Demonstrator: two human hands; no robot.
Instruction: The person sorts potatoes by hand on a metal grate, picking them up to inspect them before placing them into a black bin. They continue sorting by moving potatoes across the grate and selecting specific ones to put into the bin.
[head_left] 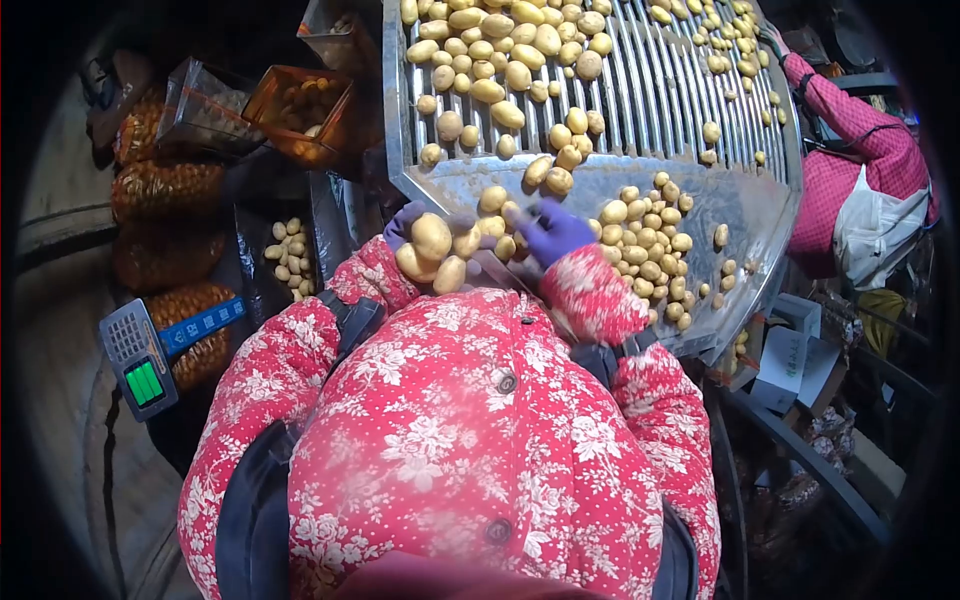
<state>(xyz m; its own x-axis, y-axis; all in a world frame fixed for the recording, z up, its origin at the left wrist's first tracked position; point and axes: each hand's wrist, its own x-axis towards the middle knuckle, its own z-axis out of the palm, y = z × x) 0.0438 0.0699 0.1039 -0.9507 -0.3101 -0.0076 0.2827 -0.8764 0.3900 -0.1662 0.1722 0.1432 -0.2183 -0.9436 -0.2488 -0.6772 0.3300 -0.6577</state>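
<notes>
My left hand (399, 224), in a purple glove, curls around several potatoes (432, 237) close in front of my chest. The potatoes hide most of its fingers. My right hand (556, 232), gloved in purple too, reaches leftward over the metal chute at potatoes (493, 199) between the two hands. Its fingertips are smeared by motion at a potato's edge. Just right of that wrist lies a pile of potatoes (645, 240) on the metal chute (745, 210).
A sloping rack of metal bars (640, 100) carries many potatoes above the chute. To the left are an orange crate (268, 105), an open bag of potatoes (290, 258), filled net sacks (165, 190) and a digital scale (140, 360). Another person's pink checked sleeve (835, 110) shows at right.
</notes>
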